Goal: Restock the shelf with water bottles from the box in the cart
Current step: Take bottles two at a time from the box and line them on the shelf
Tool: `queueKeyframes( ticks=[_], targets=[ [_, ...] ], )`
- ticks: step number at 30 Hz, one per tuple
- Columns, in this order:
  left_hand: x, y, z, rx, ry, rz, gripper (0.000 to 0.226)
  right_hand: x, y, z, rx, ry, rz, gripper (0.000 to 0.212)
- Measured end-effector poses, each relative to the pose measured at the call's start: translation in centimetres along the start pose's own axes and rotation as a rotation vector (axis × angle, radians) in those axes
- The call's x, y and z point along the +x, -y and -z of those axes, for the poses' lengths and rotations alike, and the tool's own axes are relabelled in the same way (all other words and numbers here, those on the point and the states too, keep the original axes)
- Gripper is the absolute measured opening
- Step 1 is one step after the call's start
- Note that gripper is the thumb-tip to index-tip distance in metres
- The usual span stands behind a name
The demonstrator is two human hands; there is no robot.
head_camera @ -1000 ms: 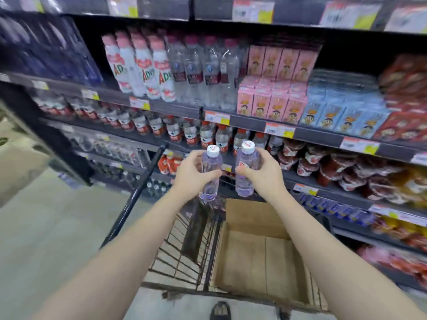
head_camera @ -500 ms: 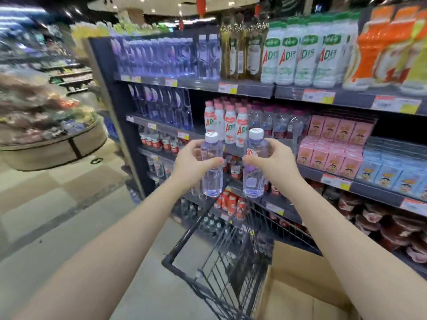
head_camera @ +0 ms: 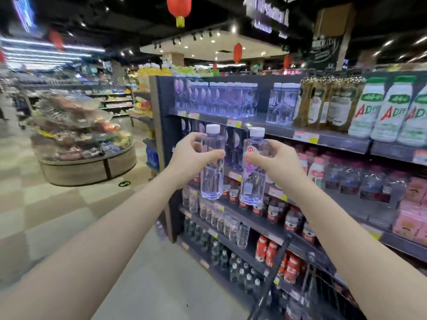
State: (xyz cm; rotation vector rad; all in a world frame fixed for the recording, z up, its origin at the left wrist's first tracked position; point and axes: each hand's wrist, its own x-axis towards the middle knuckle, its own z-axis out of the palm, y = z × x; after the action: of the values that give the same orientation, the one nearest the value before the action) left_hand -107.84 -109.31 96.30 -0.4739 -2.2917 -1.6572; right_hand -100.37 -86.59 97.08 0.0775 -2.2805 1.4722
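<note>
Head camera looked out along my two bare arms, which reached toward the shelf [head_camera: 342, 137]. My left grip [head_camera: 191, 158] was curled round the top half of the first water bottle [head_camera: 211, 181], with my thumb across the front and my fingers round the back. My right grip [head_camera: 278, 161] held the second water bottle [head_camera: 251, 183] the same way, just at 3 o'clock from the first one. Both bottles were upright in the air, close side by side but not touching. Each had a white cap on top. The second one had a small red mark near its neck. Neither bottle touched the shelf.

At 12 o'clock from my bottles, a row of clear bottles [head_camera: 221, 100] with white caps stood on the top board. At 3 o'clock from that row came a gap, then a few more clear bottles [head_camera: 283, 103], then brown bottles [head_camera: 323, 105], then big white bottles [head_camera: 390, 112] with green tops.

Down at 5 o'clock I could see the black handle of the cart [head_camera: 270, 278]. Far off at 9 o'clock, a round stand [head_camera: 87, 167] piled with goods sat on the checked floor [head_camera: 57, 215]. A red lantern [head_camera: 179, 8] hung high at 12 o'clock.
</note>
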Motion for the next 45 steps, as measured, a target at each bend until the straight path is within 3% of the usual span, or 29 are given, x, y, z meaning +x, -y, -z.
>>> queueKeyframes(
  ticks=[4, 7, 9, 18, 23, 28, 32, 38, 42, 45],
  targets=[
    [5.8, 3.4, 5.5, -0.038, 0.019, -0.017, 0.076, 6.0, 2.3, -6.1, -0.054, -0.028, 0.058, 0.04],
    [10.0, 5.6, 8.6, -0.012, 0.058, -0.028, 0.069, 10.4, 3.6, -10.3, -0.062, -0.048, 0.057, 0.085],
    [12.9, 7.0, 9.9, -0.003, 0.068, -0.039, 0.073, 13.0, 3.9, -12.4, -0.062, -0.051, 0.056, 0.098],
    [24.5, 12.5, 10.8, -0.11, 0.046, -0.08, 0.079, 21.8, 2.5, -18.1, -0.082, -0.083, 0.008, 0.078],
    [31.8, 14.2, 9.0, -0.121, 0.096, -0.119, 0.055, 28.2, 0.7, -18.6, -0.117, -0.134, 0.0, 0.061],
    [40.2, 15.1, 6.2, -0.188, 0.16, -0.133, 0.05, 35.4, -1.1, -16.8, -0.16, -0.154, 0.016, 0.094],
    [45.5, 15.8, 3.6, -0.229, 0.231, -0.176, 0.05, 39.9, -2.2, -15.2, -0.125, -0.189, 0.031, 0.091],
    [51.4, 16.8, -0.7, -0.309, 0.34, -0.209, 0.07, 44.4, -3.5, -14.3, -0.116, -0.245, 0.017, 0.058],
    [54.7, 17.1, -3.2, -0.386, 0.439, -0.228, 0.077, 46.5, -4.1, -13.9, -0.139, -0.303, -0.016, 0.081],
    [56.8, 17.4, -4.7, -0.401, 0.505, -0.241, 0.072, 47.2, -3.8, -13.5, -0.149, -0.331, -0.032, 0.046]
  ],
)
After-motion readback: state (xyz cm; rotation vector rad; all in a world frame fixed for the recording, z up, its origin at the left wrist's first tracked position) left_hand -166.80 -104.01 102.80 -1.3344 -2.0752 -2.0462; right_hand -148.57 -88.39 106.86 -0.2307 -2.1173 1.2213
